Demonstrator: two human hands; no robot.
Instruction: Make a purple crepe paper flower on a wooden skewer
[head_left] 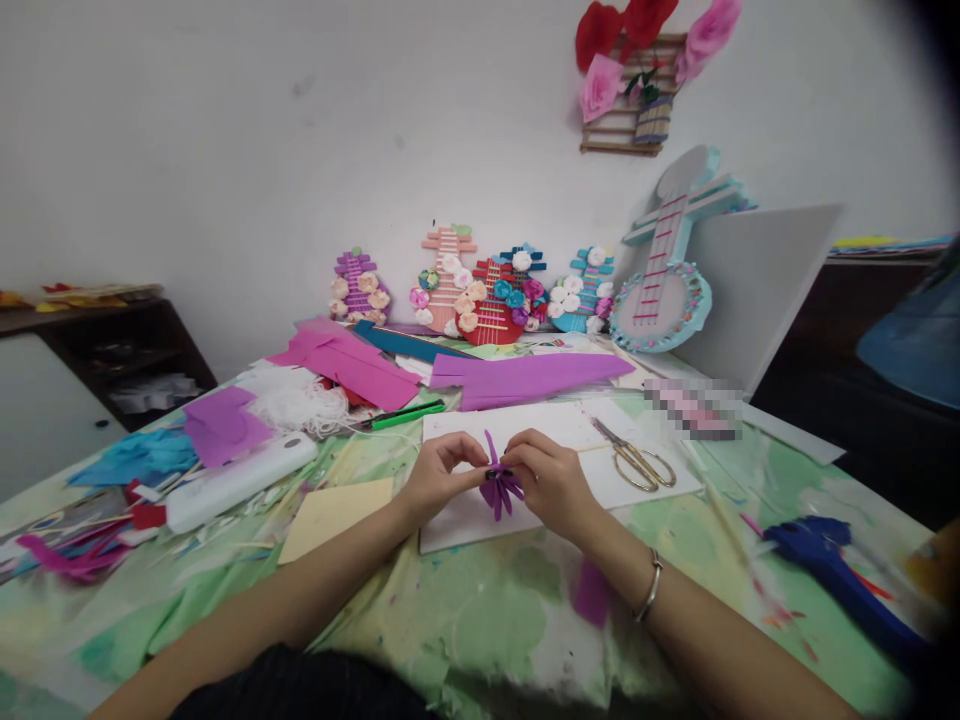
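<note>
Between my two hands is a small purple paper flower [499, 494], its narrow petals hanging down and spreading below my fingers. My left hand [448, 470] pinches it from the left with thumb and forefinger. From the other side my right hand [546, 478] also pinches it, fingertips close to the left ones; a silver bracelet [651, 585] circles that wrist. Both hands are just above a white board [450, 531]. Gold-handled scissors [637, 463] lie on the board to the right of my right hand.
A blue glue gun [814, 560] lies at the right. Purple paper [532, 378], pink paper [349, 362], white string [300, 402] and a green cutter [409, 414] are behind the board. Several flower-decorated paper instruments [491, 310] stand along the wall. A tan sheet [334, 515] lies left.
</note>
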